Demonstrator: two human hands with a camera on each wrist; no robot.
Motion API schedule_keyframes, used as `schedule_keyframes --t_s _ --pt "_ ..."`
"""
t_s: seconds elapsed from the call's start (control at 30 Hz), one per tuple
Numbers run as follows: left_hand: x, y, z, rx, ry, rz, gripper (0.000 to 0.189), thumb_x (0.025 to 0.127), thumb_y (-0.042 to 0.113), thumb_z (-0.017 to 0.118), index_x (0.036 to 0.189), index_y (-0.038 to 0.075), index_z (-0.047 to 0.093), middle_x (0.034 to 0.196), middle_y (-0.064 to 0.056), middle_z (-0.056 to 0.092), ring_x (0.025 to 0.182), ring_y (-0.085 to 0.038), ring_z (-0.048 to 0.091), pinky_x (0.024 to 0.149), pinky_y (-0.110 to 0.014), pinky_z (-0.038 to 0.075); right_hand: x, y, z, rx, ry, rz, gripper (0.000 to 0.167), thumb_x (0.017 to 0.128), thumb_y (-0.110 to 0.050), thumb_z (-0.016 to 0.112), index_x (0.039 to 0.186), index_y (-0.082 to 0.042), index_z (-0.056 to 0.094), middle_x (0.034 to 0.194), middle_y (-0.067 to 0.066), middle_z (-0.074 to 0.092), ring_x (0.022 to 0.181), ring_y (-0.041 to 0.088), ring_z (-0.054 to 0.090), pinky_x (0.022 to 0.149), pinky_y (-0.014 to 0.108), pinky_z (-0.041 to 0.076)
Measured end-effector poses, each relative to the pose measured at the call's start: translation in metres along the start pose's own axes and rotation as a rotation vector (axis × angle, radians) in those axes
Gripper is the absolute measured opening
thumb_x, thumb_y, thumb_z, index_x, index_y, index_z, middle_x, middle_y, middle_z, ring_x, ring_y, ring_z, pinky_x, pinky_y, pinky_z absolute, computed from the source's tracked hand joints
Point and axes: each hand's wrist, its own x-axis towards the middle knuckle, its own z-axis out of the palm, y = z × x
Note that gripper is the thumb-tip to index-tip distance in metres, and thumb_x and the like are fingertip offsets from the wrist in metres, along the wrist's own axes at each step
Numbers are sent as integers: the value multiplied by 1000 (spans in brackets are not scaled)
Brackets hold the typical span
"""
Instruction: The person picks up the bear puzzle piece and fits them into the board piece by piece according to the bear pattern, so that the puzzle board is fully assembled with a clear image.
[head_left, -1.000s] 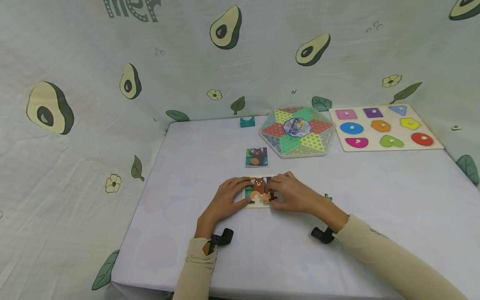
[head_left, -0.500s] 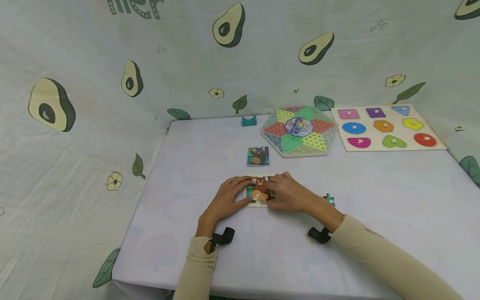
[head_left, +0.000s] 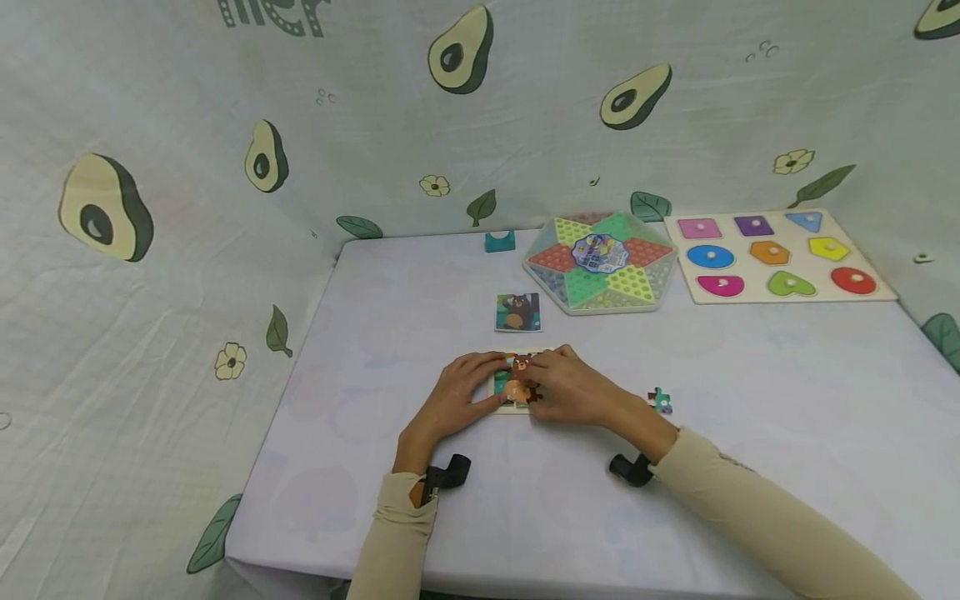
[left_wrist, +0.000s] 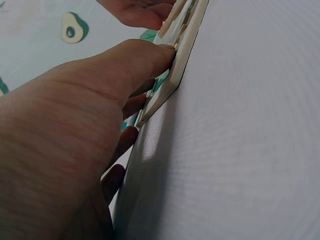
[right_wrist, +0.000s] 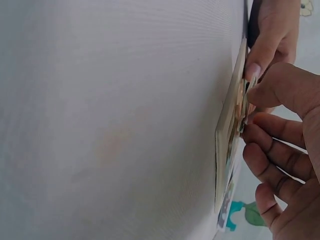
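A small wooden jigsaw puzzle tray point(head_left: 512, 409) with a brown bear picture lies on the table between both hands. My left hand point(head_left: 459, 392) holds its left side, fingers over the far left part and thumb at the near edge; in the left wrist view the thumb tip lies on the tray's rim point(left_wrist: 181, 67). From the right, my right hand point(head_left: 573, 387) reaches over the tray. In the right wrist view its thumb and index finger pinch a puzzle piece point(right_wrist: 253, 81) at the tray's surface. The right hand hides the tray's right part in the head view.
A loose puzzle piece point(head_left: 661, 401) lies right of the right hand. Beyond the tray are a bear picture square point(head_left: 517, 312) and a teal piece point(head_left: 499, 242). A hexagonal star-pattern game board point(head_left: 585, 287) and a shape peg board point(head_left: 757, 287) lie at the back right.
The right hand has shifted slightly left over the tray with the piece, which covers more of the pale gap near the front. The loose piece at right has come into full view.
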Motion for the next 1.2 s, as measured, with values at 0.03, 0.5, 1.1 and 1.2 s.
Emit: schedule_keyframes --t_s 0.03,0.5,1.1,1.2 --pt "0 0 0 -2 -2 -1 53 98 40 65 146 22 52 154 5 42 142 -21 33 114 -53 25 0 0 0 -6 0 -1 31 80 -20 77 109 -10 73 103 -1 66 93 16 60 83 40 41" --pt "0 2 -3 -1 -9 -1 53 98 39 65 146 20 52 154 4 42 142 -22 33 114 -54 24 2 -3 7 -75 -17 -15 19 84 -22 79 101 -16 73 107 1 66 99 21 62 83 45 40" --pt "1 2 -1 4 6 12 52 99 38 64 146 19 53 153 3 43 141 -24 35 113 -56 25 -3 -13 9 -144 -4 17 14 87 -18 79 99 -24 79 110 -4 70 99 21 60 82 46 40" --pt "0 3 -1 11 20 6 51 99 38 65 144 18 55 152 2 45 140 -24 36 112 -56 26 -4 -12 7 -131 -31 15 14 89 -17 77 101 -23 80 115 -4 69 101 20 59 82 47 38"
